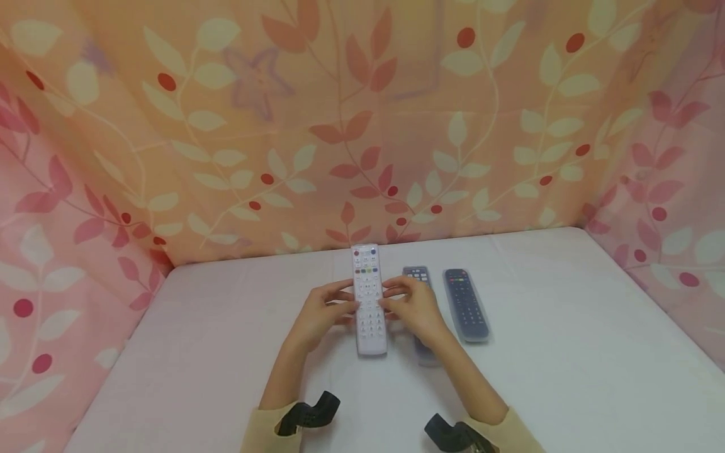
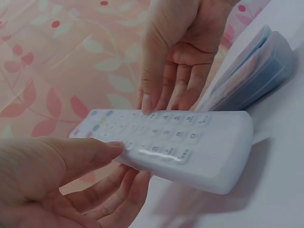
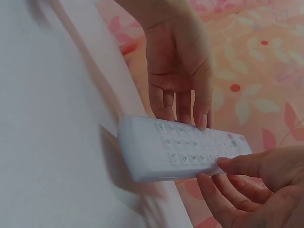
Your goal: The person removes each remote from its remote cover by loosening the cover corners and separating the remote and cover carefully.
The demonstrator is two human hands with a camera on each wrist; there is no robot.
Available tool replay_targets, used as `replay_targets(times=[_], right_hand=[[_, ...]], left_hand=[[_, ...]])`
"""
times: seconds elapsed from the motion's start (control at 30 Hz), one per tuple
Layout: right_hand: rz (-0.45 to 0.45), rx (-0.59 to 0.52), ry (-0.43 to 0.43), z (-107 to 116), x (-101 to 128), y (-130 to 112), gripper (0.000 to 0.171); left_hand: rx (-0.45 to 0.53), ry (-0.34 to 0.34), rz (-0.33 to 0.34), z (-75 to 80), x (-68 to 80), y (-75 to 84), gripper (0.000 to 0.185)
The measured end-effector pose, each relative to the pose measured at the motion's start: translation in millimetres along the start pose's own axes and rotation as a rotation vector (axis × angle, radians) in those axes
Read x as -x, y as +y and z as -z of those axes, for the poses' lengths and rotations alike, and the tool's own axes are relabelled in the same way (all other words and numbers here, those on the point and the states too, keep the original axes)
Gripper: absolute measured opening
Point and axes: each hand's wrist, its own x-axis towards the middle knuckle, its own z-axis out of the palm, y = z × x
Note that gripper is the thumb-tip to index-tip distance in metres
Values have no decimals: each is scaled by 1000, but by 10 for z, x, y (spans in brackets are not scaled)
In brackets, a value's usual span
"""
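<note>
Two hands hold a white remote above the counter.

The left hand (image 1: pixel 320 314) and right hand (image 1: pixel 413 308) each pinch the white remote (image 1: pixel 369 299) by a long edge — thumb on the button face, fingers curled beneath — lifting it off the white counter (image 1: pixel 566 352), as the wrist views show. Just right of it lie two more remotes in clear sleeves — a grey remote (image 1: pixel 418 274), partly hidden by the right hand, and a black remote (image 1: pixel 466 304). Floral fabric (image 1: pixel 362 126) hangs behind.
</note>
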Motion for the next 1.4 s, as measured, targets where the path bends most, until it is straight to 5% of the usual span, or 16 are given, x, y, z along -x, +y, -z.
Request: replay_targets(times=[0.33, 0.77, 1.4], right_hand=[[14, 26, 25, -9, -3, -56, 29], [25, -95, 53, -81, 19, -123, 26], [32, -141, 51, -35, -9, -156, 34]], left_hand=[[28, 51, -5, -51, -3, 0, 47], [6, 68, -65, -37, -22, -5, 47], [85, 15, -89, -15, -63, 48, 41]])
